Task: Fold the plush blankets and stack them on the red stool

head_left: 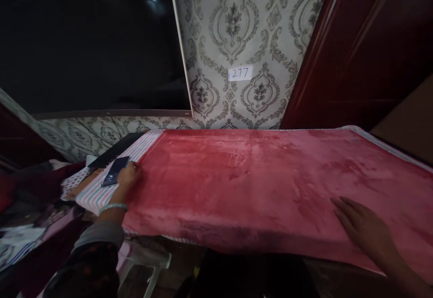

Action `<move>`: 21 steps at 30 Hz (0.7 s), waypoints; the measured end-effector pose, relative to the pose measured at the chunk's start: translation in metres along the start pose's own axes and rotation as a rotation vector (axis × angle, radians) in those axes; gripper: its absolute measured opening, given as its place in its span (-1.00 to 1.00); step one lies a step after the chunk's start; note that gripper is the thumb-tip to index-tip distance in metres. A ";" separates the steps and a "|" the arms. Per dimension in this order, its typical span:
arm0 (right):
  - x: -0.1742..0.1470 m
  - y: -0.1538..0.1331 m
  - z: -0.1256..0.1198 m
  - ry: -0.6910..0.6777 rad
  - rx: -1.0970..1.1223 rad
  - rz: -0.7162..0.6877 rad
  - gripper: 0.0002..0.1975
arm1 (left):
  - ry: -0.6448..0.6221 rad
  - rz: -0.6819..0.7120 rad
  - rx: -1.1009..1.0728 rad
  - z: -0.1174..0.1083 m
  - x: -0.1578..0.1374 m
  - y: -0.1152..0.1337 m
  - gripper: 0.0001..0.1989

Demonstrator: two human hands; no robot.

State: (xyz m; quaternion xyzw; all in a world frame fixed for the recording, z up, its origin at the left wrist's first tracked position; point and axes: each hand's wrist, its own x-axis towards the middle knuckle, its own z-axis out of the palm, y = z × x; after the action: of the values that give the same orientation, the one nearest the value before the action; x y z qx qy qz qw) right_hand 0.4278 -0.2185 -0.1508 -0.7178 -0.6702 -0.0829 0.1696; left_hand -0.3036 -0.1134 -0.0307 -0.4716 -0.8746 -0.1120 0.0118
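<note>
A red plush cloth (216, 185) with a striped border is spread over a long surface in front of me. At its left end, a dark smartphone (115, 171) lies over the striped border. My left hand (128, 178), a bangle on its wrist, has its fingers curled at the right edge of the phone and closed on it; the fingertips are partly hidden. Over the right part of the cloth, my right hand (361, 223) is open, its fingers stretched out and pointing left. It holds nothing.
Behind the cloth hang a large dark screen (94, 45) and a paper label reading 277 (240, 73) on the patterned wall. A dark red door frame (324, 63) rises at right. A light stool (149, 262) and piled clothes (27, 216) are at lower left.
</note>
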 end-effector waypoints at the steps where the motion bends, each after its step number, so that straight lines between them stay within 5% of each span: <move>1: 0.002 -0.003 -0.001 0.011 0.020 -0.009 -0.40 | 0.001 0.012 -0.012 0.000 0.001 -0.001 -0.66; 6: 0.011 -0.026 -0.001 0.022 0.163 -0.069 -0.41 | -0.030 0.075 -0.132 0.002 0.007 -0.003 -0.74; 12: 0.023 -0.052 0.027 0.104 0.334 -0.185 -0.52 | -0.033 0.096 -0.305 0.010 0.007 -0.004 -0.78; 21: 0.025 -0.056 0.043 0.163 0.393 -0.247 -0.51 | -0.066 0.080 -0.534 -0.003 0.005 -0.011 -0.84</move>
State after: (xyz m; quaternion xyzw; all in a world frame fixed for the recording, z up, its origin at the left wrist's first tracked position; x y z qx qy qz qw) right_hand 0.3696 -0.1772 -0.1747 -0.5745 -0.7404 -0.0286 0.3479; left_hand -0.3161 -0.1159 -0.0294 -0.4955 -0.7948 -0.3225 -0.1369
